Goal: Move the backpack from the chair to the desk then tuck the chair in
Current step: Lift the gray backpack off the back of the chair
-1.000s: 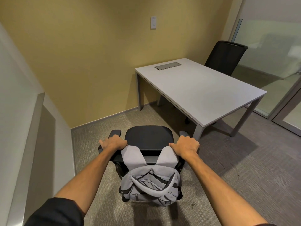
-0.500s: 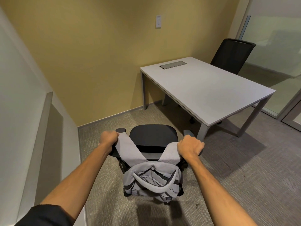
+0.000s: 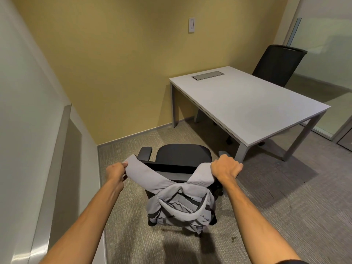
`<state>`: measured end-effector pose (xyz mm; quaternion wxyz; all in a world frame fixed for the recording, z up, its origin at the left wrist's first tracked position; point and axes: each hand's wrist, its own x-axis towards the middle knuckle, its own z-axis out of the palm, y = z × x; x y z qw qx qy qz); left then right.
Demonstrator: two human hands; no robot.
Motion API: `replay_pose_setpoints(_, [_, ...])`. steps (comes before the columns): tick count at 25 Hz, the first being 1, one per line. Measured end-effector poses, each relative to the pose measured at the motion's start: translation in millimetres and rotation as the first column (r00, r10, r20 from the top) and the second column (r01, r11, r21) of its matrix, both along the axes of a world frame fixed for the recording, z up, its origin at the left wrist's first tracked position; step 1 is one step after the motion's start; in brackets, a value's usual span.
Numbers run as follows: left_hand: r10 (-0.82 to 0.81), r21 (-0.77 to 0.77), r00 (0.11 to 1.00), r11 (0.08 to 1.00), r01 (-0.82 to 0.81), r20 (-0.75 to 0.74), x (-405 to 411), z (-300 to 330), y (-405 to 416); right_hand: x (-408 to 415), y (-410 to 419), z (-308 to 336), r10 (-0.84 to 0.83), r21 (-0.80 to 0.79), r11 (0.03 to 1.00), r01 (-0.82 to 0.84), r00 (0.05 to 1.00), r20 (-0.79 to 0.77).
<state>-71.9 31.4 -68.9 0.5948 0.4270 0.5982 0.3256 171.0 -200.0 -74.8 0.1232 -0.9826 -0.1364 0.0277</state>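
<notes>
A grey backpack (image 3: 181, 208) hangs behind the backrest of a black office chair (image 3: 183, 154), its two straps spread over the top of the backrest. My left hand (image 3: 115, 171) pinches the left strap and holds it out to the left, past the armrest. My right hand (image 3: 225, 166) is closed around the right strap at the chair's right side. The backpack's top flap gapes toward me. The white desk (image 3: 247, 103) stands ahead and to the right, its near leg close to the chair's right armrest.
A second black chair (image 3: 279, 64) sits behind the desk by a glass partition (image 3: 327, 44). A grey cable hatch (image 3: 208, 75) is set into the desk top. A yellow wall runs ahead, a pale wall with a ledge (image 3: 57, 159) lines the left. Carpet covers the floor.
Both hands went from resting on the chair's back corners to gripping the straps. The left strap has been pulled up and outward to the left, and the backpack has risen slightly.
</notes>
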Motion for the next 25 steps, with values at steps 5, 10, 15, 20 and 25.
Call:
replay_pose_setpoints(5, [0.036,-0.043,0.998,0.998,-0.034,0.055,-21.5,-6.8,-14.3,-1.3,-0.8,0.2,0.009,0.028,1.000,-0.009,1.000,-0.013])
replay_pose_setpoints(10, [0.040,-0.074,0.998,0.997,-0.036,0.053,-32.9,-13.9,-31.1,-0.5,-3.4,5.0,0.020,0.030,0.999,-0.018,0.998,-0.056])
replay_pose_setpoints(15, [0.025,-0.068,0.999,0.997,-0.023,0.028,-41.4,-20.6,-51.0,3.8,-5.3,13.3,-0.015,0.109,0.993,0.033,0.987,-0.161])
replay_pose_setpoints(20, [-0.075,-0.084,0.997,0.994,0.076,0.018,-37.1,-24.8,-69.3,22.6,-27.5,16.7,-0.024,0.611,0.667,0.425,0.833,-0.553])
replay_pose_setpoints(25, [-0.232,-0.057,0.973,0.972,0.230,-0.023,-5.8,-22.4,-93.6,20.2,-75.2,11.9,0.231,0.592,0.102,0.799,0.560,-0.796])
